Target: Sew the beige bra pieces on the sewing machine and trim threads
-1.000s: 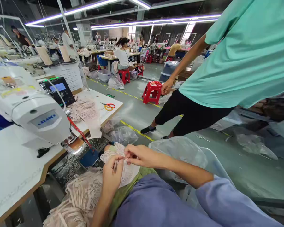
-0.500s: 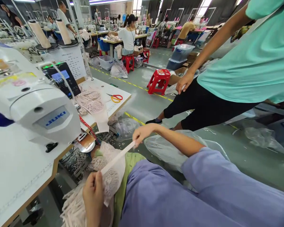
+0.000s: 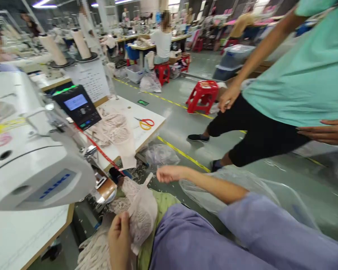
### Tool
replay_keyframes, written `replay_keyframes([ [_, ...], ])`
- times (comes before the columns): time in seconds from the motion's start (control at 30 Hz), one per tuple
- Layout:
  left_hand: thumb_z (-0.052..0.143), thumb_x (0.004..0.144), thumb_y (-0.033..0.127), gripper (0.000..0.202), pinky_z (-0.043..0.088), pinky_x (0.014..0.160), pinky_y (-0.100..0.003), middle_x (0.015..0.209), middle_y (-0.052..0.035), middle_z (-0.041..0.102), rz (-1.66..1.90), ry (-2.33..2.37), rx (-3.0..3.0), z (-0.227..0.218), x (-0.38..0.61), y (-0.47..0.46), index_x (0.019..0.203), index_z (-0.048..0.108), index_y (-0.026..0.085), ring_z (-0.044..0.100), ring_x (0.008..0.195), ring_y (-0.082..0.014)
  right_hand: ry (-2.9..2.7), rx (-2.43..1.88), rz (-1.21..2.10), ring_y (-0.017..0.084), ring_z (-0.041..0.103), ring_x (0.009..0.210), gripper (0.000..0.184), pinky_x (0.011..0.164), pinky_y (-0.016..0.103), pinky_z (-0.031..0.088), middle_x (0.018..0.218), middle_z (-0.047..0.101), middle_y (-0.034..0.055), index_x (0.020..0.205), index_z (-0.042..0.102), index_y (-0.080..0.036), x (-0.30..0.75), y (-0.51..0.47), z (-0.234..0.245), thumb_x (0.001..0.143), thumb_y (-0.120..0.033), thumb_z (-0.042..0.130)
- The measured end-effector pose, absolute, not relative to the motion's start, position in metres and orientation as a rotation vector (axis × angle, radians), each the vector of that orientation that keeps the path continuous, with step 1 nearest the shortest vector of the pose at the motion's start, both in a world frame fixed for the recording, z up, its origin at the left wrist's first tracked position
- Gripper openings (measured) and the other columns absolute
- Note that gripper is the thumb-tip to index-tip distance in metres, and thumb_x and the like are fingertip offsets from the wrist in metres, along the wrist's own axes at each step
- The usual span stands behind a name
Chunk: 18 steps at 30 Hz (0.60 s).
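Note:
A pale pink lace bra [image 3: 145, 221] lies across my lap on a green cloth [image 3: 165, 200]. At its left side my left hand [image 3: 119, 234] pinches a narrow pale strap [image 3: 138, 197] between thumb and fingers. The strap's far end sticks up loose over the bra. Just right of that end is my right hand [image 3: 171, 174], its fingers curled together with nothing visible in them; they are slightly blurred. More pale lace pieces [image 3: 94, 247] hang in a bunch beside my left forearm.
A white JUKI sewing machine [image 3: 53, 176] stands close on the left. Scissors [image 3: 145, 123] and lace pieces [image 3: 116, 129] lie on its table. At right stands a person in a green shirt [image 3: 295, 90], near a red stool [image 3: 202, 96]. A plastic bag [image 3: 202, 191] sits beside my lap.
My right hand has let go of the strap's end and sits slightly right of it. The strap, stretched between both hands before, now hangs from my left hand. The view has shifted.

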<state>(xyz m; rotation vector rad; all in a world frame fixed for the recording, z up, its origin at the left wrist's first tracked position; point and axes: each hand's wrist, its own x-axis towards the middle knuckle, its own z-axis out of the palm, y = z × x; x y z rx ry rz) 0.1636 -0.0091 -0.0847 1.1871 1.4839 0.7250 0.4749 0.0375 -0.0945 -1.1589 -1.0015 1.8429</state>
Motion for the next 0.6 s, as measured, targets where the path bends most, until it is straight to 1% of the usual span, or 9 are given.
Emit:
replay_keyframes([
  [0.07, 0.059, 0.078, 0.071, 0.054, 0.036, 0.056, -0.023, 0.060, 0.0031, 0.047, 0.769, 1.459, 1.191, -0.077, 0.183, -0.008, 0.069, 0.058, 0.018, 0.043, 0.060, -0.0135, -1.127, -1.056, 1.946, 0.009, 0.047, 0.058, 0.050, 0.055, 0.023, 0.038, 0.061, 0.052, -0.0022, 0.069, 0.064, -0.014, 0.433, 0.018, -0.106, 0.077, -0.062, 0.071],
  [0.17, 0.059, 0.081, 0.067, 0.051, 0.037, 0.060, -0.023, 0.063, 0.0022, 0.050, 0.818, 1.458, 1.222, -0.062, 0.200, -0.003, 0.070, 0.060, 0.017, 0.044, 0.063, -0.0133, -1.231, -0.912, 1.933, 0.012, 0.049, 0.072, 0.064, 0.066, 0.025, 0.041, 0.076, 0.056, -0.0004, 0.085, 0.068, -0.015, 0.391, 0.004, -0.113, 0.069, -0.077, 0.067],
  [0.23, 0.057, 0.085, 0.063, 0.047, 0.037, 0.061, -0.023, 0.064, 0.0020, 0.050, 0.824, 1.443, 1.235, -0.052, 0.206, -0.001, 0.070, 0.059, 0.017, 0.044, 0.063, -0.0129, -1.194, -0.879, 1.840, 0.012, 0.048, 0.076, 0.068, 0.069, 0.025, 0.040, 0.084, 0.057, 0.0006, 0.099, 0.068, -0.016, 0.379, 0.006, -0.112, 0.074, -0.078, 0.061],
  [0.3, 0.056, 0.088, 0.057, 0.044, 0.035, 0.058, -0.023, 0.062, 0.0024, 0.048, 0.808, 1.405, 1.242, -0.043, 0.208, 0.002, 0.069, 0.057, 0.017, 0.041, 0.061, -0.0116, -1.086, -0.896, 1.775, 0.012, 0.048, 0.076, 0.059, 0.067, 0.024, 0.038, 0.088, 0.058, 0.0011, 0.107, 0.068, -0.017, 0.375, 0.013, -0.106, 0.082, -0.070, 0.061],
  [0.33, 0.056, 0.089, 0.055, 0.044, 0.034, 0.057, -0.022, 0.061, 0.0027, 0.047, 0.795, 1.384, 1.241, -0.040, 0.209, 0.003, 0.067, 0.056, 0.017, 0.040, 0.059, -0.0110, -1.010, -0.909, 1.768, 0.011, 0.048, 0.073, 0.053, 0.065, 0.023, 0.038, 0.086, 0.059, 0.0007, 0.107, 0.068, -0.017, 0.375, 0.017, -0.101, 0.083, -0.064, 0.065],
  [0.4, 0.058, 0.089, 0.052, 0.040, 0.036, 0.057, -0.022, 0.063, 0.0021, 0.050, 0.772, 1.345, 1.223, -0.036, 0.210, 0.006, 0.071, 0.060, 0.017, 0.043, 0.060, -0.0107, -0.809, -0.907, 1.807, 0.007, 0.044, 0.063, 0.043, 0.058, 0.020, 0.035, 0.075, 0.056, -0.0020, 0.095, 0.069, -0.015, 0.377, 0.028, -0.091, 0.079, -0.054, 0.075],
  [0.5, 0.066, 0.086, 0.046, 0.032, 0.044, 0.067, -0.023, 0.083, -0.0013, 0.062, 0.783, 1.255, 1.120, -0.034, 0.207, 0.010, 0.103, 0.064, 0.018, 0.055, 0.074, -0.0127, -0.361, -0.860, 1.917, 0.003, 0.036, 0.050, 0.041, 0.047, 0.014, 0.031, 0.060, 0.046, -0.0077, 0.078, 0.061, -0.015, 0.382, 0.046, -0.081, 0.066, -0.044, 0.088],
  [0.57, 0.069, 0.085, 0.041, 0.042, 0.046, 0.069, -0.022, 0.090, -0.0014, 0.063, 0.804, 1.210, 1.065, -0.034, 0.202, 0.010, 0.120, 0.057, 0.021, 0.057, 0.078, -0.0124, -0.156, -0.859, 1.987, 0.001, 0.035, 0.046, 0.044, 0.044, 0.011, 0.032, 0.058, 0.044, -0.0091, 0.074, 0.057, -0.016, 0.385, 0.054, -0.082, 0.061, -0.041, 0.091],
  [0.6, 0.069, 0.085, 0.039, 0.045, 0.046, 0.067, -0.022, 0.088, -0.0007, 0.063, 0.810, 1.210, 1.055, -0.034, 0.200, 0.010, 0.123, 0.054, 0.021, 0.057, 0.076, -0.0117, -0.113, -0.875, 2.022, 0.001, 0.036, 0.046, 0.044, 0.044, 0.010, 0.034, 0.058, 0.045, -0.0089, 0.074, 0.056, -0.016, 0.387, 0.056, -0.085, 0.061, -0.040, 0.091],
])
